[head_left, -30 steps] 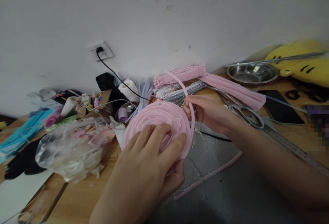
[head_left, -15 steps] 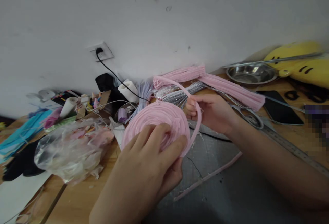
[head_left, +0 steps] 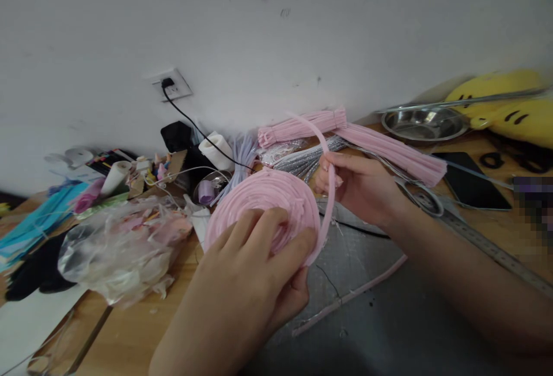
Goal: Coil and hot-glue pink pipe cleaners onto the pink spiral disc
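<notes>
A flat pink coil of wound pipe cleaners (head_left: pixel 263 197) is held up over the table. My left hand (head_left: pixel 254 272) grips its near side, fingers spread on the face and thumb underneath. My right hand (head_left: pixel 358 189) pinches a loose pink pipe cleaner (head_left: pixel 329 192) that curves along the coil's right rim, its free end sticking up past my fingers. A single pink pipe cleaner (head_left: pixel 352 295) lies on the grey cutting mat (head_left: pixel 389 318) below.
Bundles of pink pipe cleaners (head_left: pixel 367 134) and silver ones (head_left: pixel 302 160) lie behind. Scissors (head_left: pixel 417 194), a metal ruler (head_left: pixel 492 249), a phone (head_left: pixel 470 183), a steel bowl (head_left: pixel 421 122) and a yellow plush (head_left: pixel 514 105) sit right. A plastic bag (head_left: pixel 121 249) and clutter fill the left.
My right hand has worked the loose pipe cleaner along the coil's right rim; its free end swung from pointing left to sticking up. The coil and left hand barely moved.
</notes>
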The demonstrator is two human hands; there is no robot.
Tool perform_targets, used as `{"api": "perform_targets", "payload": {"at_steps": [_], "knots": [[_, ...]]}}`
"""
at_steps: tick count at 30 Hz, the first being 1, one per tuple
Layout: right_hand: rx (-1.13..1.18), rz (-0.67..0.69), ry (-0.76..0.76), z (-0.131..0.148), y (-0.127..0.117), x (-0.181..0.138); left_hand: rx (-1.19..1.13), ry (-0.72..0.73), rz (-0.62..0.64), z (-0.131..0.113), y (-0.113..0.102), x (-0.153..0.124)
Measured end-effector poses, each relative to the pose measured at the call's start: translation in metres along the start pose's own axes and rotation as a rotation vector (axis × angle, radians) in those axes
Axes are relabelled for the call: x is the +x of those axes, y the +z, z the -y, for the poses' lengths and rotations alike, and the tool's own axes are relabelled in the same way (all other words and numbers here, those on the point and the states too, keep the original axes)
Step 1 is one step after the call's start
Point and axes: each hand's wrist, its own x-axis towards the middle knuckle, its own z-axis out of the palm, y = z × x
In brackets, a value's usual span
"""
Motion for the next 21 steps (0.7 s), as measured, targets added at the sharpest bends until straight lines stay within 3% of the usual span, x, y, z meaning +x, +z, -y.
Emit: {"api": "perform_targets", "payload": {"at_steps": [5, 12, 21], "knots": [[-0.097, -0.006, -0.023, -0.010, -0.006, 0.008, 0.004, -0.012, 0.010, -0.001, -0.001, -0.001], [-0.156, -0.100, 0.052, -0.020, -0.009, 0.014, 0.011, 0.007, -0.002, 0.001, 0.000, -0.004], [-0.191, -0.104, 0.102, -0.028, -0.010, 0.016, -0.015, 0.000, 0.015, 0.001, -0.001, 0.000]]}}
